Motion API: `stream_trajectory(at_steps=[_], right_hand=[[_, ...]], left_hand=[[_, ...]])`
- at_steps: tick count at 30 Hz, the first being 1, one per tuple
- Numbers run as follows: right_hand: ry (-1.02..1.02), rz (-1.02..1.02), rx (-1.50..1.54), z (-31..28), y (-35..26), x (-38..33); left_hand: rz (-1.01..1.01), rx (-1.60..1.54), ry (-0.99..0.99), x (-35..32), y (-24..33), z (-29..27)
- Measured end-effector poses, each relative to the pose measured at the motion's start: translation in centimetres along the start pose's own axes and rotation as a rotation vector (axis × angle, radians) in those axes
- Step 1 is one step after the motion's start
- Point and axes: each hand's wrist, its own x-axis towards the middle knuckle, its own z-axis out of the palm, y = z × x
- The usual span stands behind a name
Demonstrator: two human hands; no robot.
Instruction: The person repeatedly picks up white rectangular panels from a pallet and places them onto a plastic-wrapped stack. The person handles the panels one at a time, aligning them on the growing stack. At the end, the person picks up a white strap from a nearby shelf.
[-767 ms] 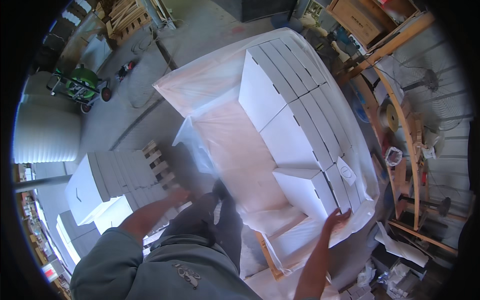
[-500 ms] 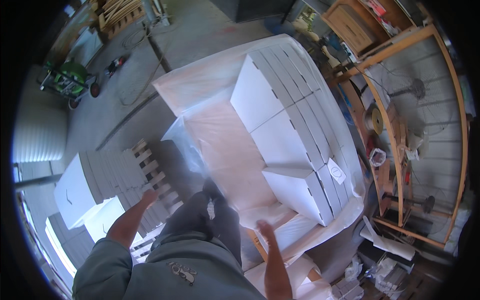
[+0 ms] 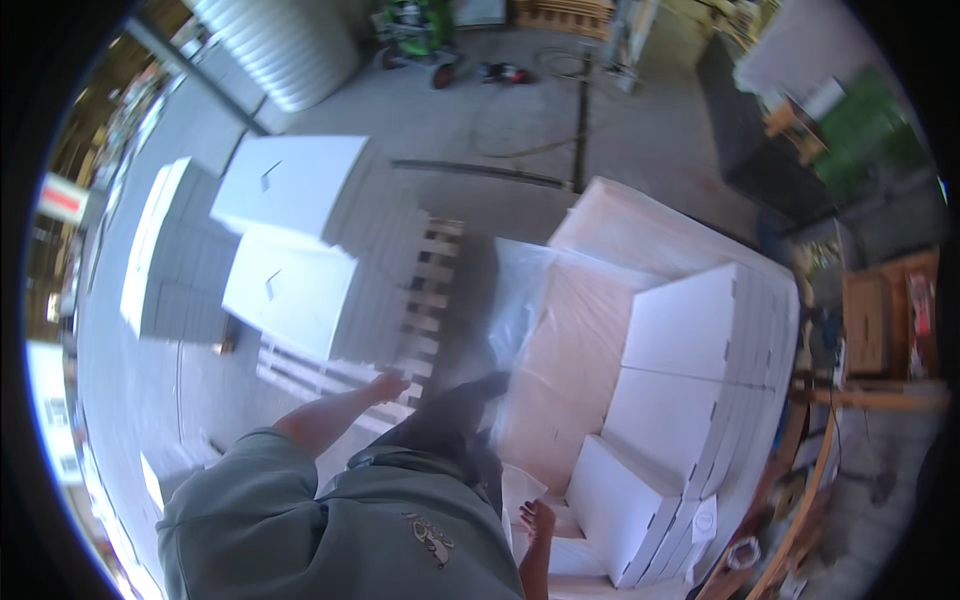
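My left hand (image 3: 388, 387) hangs over the near edge of a white slatted pallet (image 3: 425, 335); its fingers are smeared and nothing shows in it. Stacks of flat white cartons stand on that pallet, with a front stack (image 3: 290, 290) and a back stack (image 3: 290, 185). Fingers loosely bent and apart, my right hand (image 3: 538, 518) is empty, just left of a leaning white carton (image 3: 620, 510). More white cartons (image 3: 665, 420) stand on edge in a row along the right side of a film-covered base (image 3: 565, 370).
Another stack of cartons (image 3: 180, 260) stands at the far left. A grey post (image 3: 195, 75) and a green wheeled machine (image 3: 418, 35) are at the back. A hose (image 3: 540, 150) lies on the floor. Wooden furniture (image 3: 890, 320) stands at the right.
My view has turned left, so the pallet stacks now sit nearer the middle and the film-covered base has shifted right. Both hands still hold nothing that I can see.
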Motion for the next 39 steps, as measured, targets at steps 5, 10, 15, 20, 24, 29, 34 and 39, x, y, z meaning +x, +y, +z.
stream_trajectory(at_steps=[5,10,15,20,24,29,34,39], right_hand=[[-0.001,-0.154,-0.126,-2.6,-5.1,0.5],[0.005,-0.107,-0.273,-4.1,-5.1,1.0],[-0.053,-0.032,-0.363,-4.2,-2.8,1.2],[-0.138,-0.045,-0.348,-2.3,-1.6,0.4],[-0.192,-0.169,-0.453,-0.9,-1.5,1.2],[-0.244,-0.522,-0.876,-0.7,-0.5,4.5],[-0.263,-0.514,-0.682,1.2,1.2,2.6],[-0.164,-0.220,-0.411,4.1,4.6,-1.8]], left_hand=[[-0.668,-0.352,-0.131,-8.2,-0.2,5.0],[-0.796,-0.570,-0.084,-16.7,1.5,9.8],[-0.858,-0.684,-0.038,-21.7,1.5,14.7],[-0.880,-0.772,-0.017,-22.7,0.3,16.3],[-0.814,-0.959,0.101,-22.4,-0.9,15.6],[-0.717,-1.104,0.163,-23.4,-4.3,16.0],[-0.781,-1.163,0.144,-26.3,-7.9,18.0],[-0.795,-1.158,0.047,-28.0,-9.6,17.7]])
